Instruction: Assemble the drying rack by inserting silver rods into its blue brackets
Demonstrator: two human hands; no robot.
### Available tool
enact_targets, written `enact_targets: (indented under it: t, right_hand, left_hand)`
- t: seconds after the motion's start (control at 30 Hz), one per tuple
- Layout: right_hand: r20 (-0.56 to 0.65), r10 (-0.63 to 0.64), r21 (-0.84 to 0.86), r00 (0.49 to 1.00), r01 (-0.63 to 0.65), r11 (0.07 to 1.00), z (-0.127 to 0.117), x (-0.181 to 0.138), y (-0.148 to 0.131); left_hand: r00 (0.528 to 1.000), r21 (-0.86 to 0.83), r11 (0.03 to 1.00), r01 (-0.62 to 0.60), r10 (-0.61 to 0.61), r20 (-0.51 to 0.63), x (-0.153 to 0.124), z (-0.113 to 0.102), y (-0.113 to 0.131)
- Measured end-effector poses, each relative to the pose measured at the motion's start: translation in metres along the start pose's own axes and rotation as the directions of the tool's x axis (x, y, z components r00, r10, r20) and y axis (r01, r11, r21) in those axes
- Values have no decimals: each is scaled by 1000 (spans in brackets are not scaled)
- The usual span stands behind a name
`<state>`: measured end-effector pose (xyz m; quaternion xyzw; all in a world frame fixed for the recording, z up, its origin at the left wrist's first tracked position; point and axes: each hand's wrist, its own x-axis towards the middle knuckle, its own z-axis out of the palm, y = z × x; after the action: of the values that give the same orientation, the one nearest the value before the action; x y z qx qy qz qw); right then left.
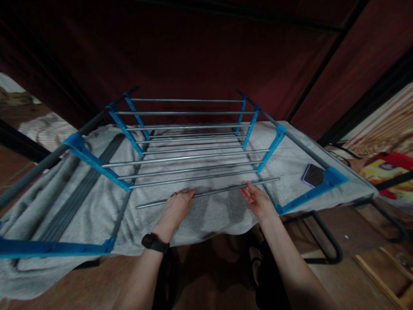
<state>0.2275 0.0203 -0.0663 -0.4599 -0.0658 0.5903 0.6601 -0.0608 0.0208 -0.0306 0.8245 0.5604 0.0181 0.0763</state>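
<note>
A thin grey metal rod [219, 190] lies across both hands in front of a rack frame. My left hand [177, 207] has its fingers closed over the rod left of its middle, and the rod's left end sticks out past it. My right hand [255, 198] pinches the rod nearer its right end, palm turned up. Beyond them stands the rack, with blue plastic brackets [272, 148] on grey tubes and several metal rods [190, 157] spanning between the sides. The nearest blue brackets, left [58, 248] and right [311, 193], have no rod between them.
A grey blanket [206, 224] covers the surface under the rack. A bundle of grey rods [84, 189] lies on it at left. A phone [312, 175] rests at right by the bracket. Dark red panels [193, 51] rise behind; black metal tubing [325, 241] shows below right.
</note>
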Motion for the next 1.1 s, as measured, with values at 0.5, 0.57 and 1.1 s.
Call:
enact_targets:
  t: [0.5,0.57,1.1]
  right_hand:
    - [-60,21,29,998,-19,999,-6,9,-13]
    - [-67,12,26,998,-10,1000,-8,10,-17]
    - [-117,52,81,992,-43,996,-10,10,-36]
  left_hand:
    - [998,49,997,67,-67,-10,-3,-7,-7]
    - [997,65,995,72,-71,-12,-4,-7,-10]
    - [988,136,980,143,-150,41,-4,-7,-18]
